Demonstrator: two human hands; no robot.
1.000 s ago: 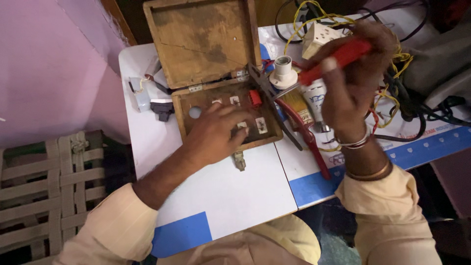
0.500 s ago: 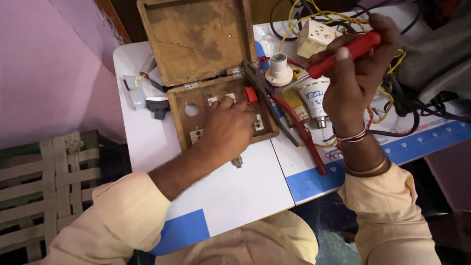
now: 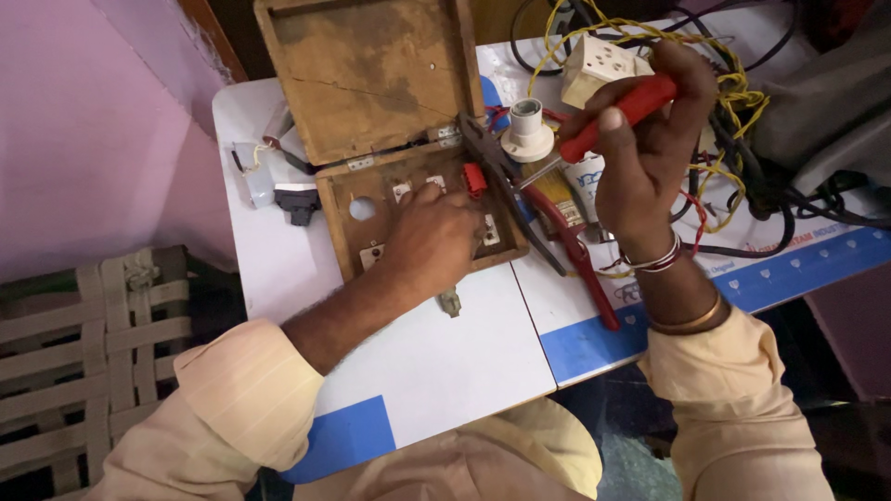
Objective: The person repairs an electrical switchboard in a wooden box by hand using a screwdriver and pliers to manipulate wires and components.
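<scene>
A white table (image 3: 445,371) with blue edging fills the view from above. On it lies an open wooden box (image 3: 371,83), its lid hinged back and its lower board (image 3: 357,241) carrying switches and a round empty hole.

The left hand (image 3: 432,243) rests palm down on the board, fingers curled loosely over the fittings; whether it grips anything under the fingers is hidden. A small grey part (image 3: 451,301) sits just off the board's near edge.

The right hand (image 3: 650,167) is closed around a red screwdriver (image 3: 617,119), held above the table with its tip slanting down toward the board. Beneath it lie red pliers (image 3: 566,246), a white lamp holder (image 3: 526,130), a white socket block (image 3: 599,67) and a tangle of yellow wire (image 3: 733,88) and black cable.

The risks, as a judgement: the screwdriver tip could slip off a screw and jab the left hand, which lies close to its path. The right wrist could snag the loose wires and drag the lamp holder or socket block off the table. The board may slide unless the left hand presses it down.
</scene>
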